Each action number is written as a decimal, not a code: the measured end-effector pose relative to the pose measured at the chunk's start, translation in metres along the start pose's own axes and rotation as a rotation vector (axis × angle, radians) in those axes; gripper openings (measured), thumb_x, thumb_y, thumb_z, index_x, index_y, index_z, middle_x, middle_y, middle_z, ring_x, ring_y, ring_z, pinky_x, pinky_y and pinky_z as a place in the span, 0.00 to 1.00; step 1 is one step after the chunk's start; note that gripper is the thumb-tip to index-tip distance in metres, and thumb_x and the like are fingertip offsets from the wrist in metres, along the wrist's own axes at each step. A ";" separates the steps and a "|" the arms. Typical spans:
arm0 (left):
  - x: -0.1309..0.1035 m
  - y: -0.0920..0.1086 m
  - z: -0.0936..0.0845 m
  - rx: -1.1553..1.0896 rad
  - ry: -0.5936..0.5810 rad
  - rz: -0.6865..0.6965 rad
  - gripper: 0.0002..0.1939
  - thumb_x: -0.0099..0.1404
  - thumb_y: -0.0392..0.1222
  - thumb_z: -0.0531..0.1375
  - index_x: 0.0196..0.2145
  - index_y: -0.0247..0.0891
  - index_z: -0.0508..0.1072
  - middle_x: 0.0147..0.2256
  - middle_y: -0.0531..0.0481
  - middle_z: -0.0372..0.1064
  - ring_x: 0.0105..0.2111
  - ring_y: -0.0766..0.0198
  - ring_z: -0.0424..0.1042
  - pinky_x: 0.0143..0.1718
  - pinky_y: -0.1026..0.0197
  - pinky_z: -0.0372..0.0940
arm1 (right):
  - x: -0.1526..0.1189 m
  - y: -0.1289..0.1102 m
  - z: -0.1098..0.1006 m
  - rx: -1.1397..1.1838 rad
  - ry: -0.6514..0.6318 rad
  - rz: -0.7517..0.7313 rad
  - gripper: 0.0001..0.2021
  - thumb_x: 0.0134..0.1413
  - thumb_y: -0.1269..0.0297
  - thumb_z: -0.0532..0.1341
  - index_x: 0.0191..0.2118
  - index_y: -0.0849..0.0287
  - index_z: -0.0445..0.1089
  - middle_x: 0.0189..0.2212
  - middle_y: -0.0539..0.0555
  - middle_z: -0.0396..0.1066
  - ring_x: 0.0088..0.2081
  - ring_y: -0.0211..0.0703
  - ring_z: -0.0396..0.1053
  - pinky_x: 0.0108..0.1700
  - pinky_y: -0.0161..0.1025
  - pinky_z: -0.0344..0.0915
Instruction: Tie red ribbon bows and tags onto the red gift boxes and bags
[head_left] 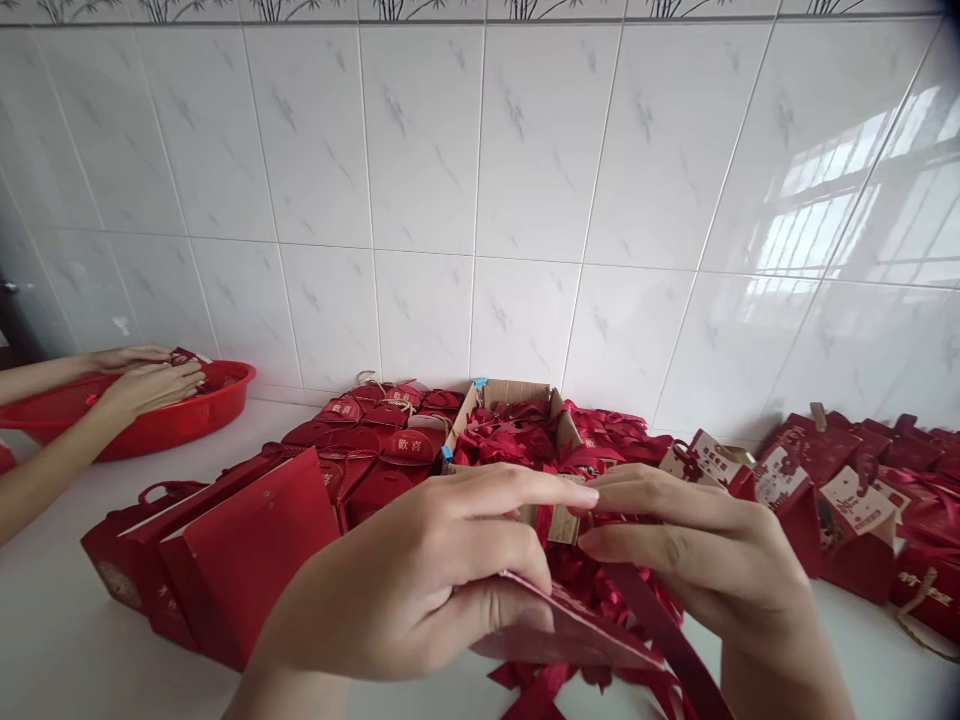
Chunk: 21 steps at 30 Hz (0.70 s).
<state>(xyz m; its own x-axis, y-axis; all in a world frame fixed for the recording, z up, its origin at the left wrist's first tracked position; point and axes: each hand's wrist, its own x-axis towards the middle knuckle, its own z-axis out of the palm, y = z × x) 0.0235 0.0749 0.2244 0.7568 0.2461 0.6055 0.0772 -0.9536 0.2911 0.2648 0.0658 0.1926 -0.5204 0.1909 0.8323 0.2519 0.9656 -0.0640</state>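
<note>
At the bottom centre, my left hand (427, 580) grips a folded red card piece (570, 630) between thumb and fingers, its edge tilted down to the right. My right hand (697, 550) is beside it, fingers bent and pressed together, the fingertips meeting those of my left hand. A dark red ribbon (660, 630) runs from under the right fingers down to the right; the right thumb is hidden. Behind both hands stands an open cardboard box (517, 392) filled with red ribbon pieces (506, 440). More ribbon lies loose below the card.
Large red gift bags (255, 550) stand at left, beside rows of small red boxes (412, 447). More printed red gift boxes (859, 505) line the right. Another person's hands (154, 380) work over a red plastic basin (225, 395). A tiled wall (420, 150) closes the back.
</note>
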 end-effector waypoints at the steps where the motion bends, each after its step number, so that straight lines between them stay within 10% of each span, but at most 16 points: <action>1: 0.000 0.000 0.000 -0.003 -0.002 0.000 0.07 0.62 0.28 0.60 0.34 0.38 0.74 0.54 0.44 0.69 0.46 0.59 0.75 0.50 0.61 0.70 | 0.000 0.000 0.000 0.013 0.001 -0.008 0.16 0.61 0.78 0.54 0.48 0.58 0.73 0.40 0.59 0.75 0.44 0.46 0.73 0.44 0.44 0.74; 11: 0.000 -0.001 0.012 -0.035 0.003 -0.062 0.03 0.64 0.34 0.61 0.31 0.38 0.73 0.48 0.44 0.68 0.25 0.72 0.70 0.35 0.66 0.70 | 0.001 0.002 0.006 0.046 0.010 -0.061 0.18 0.61 0.79 0.54 0.52 0.58 0.71 0.36 0.58 0.74 0.39 0.45 0.73 0.40 0.44 0.74; 21: 0.003 -0.001 0.014 0.046 -0.036 -0.078 0.03 0.63 0.37 0.62 0.31 0.38 0.75 0.40 0.46 0.63 0.31 0.68 0.68 0.36 0.65 0.69 | 0.005 0.003 0.015 0.032 -0.011 -0.106 0.16 0.60 0.77 0.56 0.52 0.60 0.71 0.36 0.58 0.76 0.43 0.48 0.74 0.41 0.46 0.74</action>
<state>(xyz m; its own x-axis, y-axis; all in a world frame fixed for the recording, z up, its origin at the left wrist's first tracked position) 0.0351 0.0741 0.2156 0.7704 0.3138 0.5550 0.1655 -0.9390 0.3013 0.2510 0.0726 0.1880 -0.5513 0.0892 0.8295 0.1686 0.9857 0.0061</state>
